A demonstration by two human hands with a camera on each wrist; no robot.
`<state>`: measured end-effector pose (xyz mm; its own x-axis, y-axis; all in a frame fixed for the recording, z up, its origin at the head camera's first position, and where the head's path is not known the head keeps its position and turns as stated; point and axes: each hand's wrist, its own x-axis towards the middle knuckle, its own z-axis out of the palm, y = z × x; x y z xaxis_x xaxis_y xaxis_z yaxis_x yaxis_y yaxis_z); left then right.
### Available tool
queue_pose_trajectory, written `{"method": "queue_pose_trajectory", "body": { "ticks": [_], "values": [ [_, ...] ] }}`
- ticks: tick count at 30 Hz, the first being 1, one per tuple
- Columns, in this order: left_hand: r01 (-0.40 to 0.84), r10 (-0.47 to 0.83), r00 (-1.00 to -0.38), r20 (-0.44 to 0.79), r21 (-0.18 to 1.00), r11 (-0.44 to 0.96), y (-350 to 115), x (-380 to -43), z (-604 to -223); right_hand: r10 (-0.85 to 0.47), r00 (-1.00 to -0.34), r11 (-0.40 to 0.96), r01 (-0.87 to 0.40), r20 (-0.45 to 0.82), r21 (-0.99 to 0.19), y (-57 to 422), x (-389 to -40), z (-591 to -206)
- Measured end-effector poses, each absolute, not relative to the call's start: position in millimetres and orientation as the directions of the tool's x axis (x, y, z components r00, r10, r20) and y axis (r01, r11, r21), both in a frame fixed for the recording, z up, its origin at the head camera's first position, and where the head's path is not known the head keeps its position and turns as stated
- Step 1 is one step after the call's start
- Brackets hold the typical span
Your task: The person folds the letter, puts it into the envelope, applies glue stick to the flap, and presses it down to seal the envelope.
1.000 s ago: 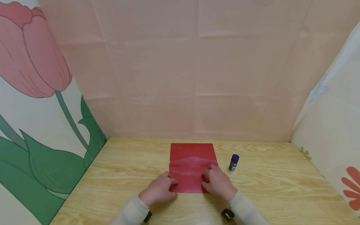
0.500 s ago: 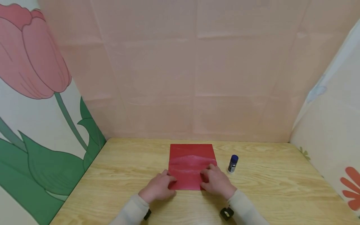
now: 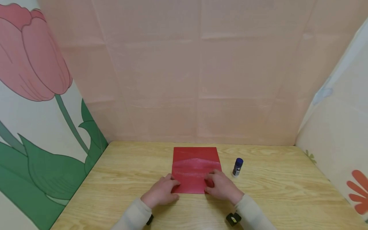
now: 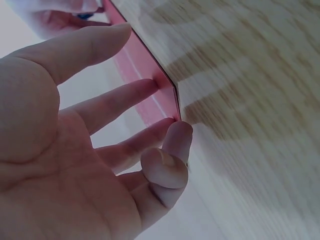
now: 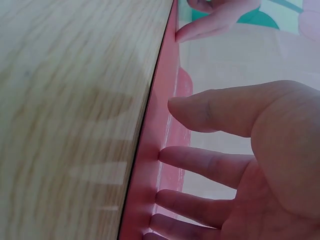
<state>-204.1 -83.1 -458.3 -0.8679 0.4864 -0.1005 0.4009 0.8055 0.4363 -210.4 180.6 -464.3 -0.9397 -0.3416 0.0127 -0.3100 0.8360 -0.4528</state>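
Note:
A pinkish-red envelope (image 3: 189, 183), its flap peaked toward the far side, lies in front of a darker red piece of paper (image 3: 195, 153) and overlaps it. My left hand (image 3: 162, 191) is at the near left corner; in the left wrist view its fingertips touch the red paper while the thumb stands off. At the near right my right hand (image 3: 222, 186) lays its fingertips on the envelope. The right wrist view shows those fingers spread and fairly straight along the red surface, thumb tip close by. The parts under the hands are hidden.
A glue stick (image 3: 237, 167) with a blue cap stands right of the envelope. All lies on a wood-grain table (image 3: 138, 166). A plain pinkish sheet (image 3: 161, 95) hangs behind it, with a tulip print (image 3: 43, 57) at the left.
The pinkish-red envelope has shifted slightly away from me over the darker red paper and its creases look flatter. Both hands keep nearly the same place, and the head view has moved a little.

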Motion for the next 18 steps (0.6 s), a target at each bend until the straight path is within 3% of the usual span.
{"method": "queue_pose_trajectory", "body": {
  "ticks": [10, 14, 18],
  "values": [
    [0.405, 0.489, -0.867, -0.089, 0.446, 0.798, -84.2, -205.5, -460.4, -0.322, -0.946, 0.828, -0.301, 0.038, -0.473, 181.5, -210.4, -461.5],
    [0.401, 0.487, -0.870, -0.078, 0.465, 0.790, -85.3, -205.6, -460.0, -0.242, -0.955, 0.810, -0.295, 0.169, -0.507, 183.7, -209.1, -451.7],
    [0.384, 0.478, -0.876, -0.067, 0.503, 0.774, -87.5, -204.8, -459.7, -0.168, -0.922, 0.809, -0.332, 0.350, -0.486, 192.4, -205.6, -435.5]
  ]
}}
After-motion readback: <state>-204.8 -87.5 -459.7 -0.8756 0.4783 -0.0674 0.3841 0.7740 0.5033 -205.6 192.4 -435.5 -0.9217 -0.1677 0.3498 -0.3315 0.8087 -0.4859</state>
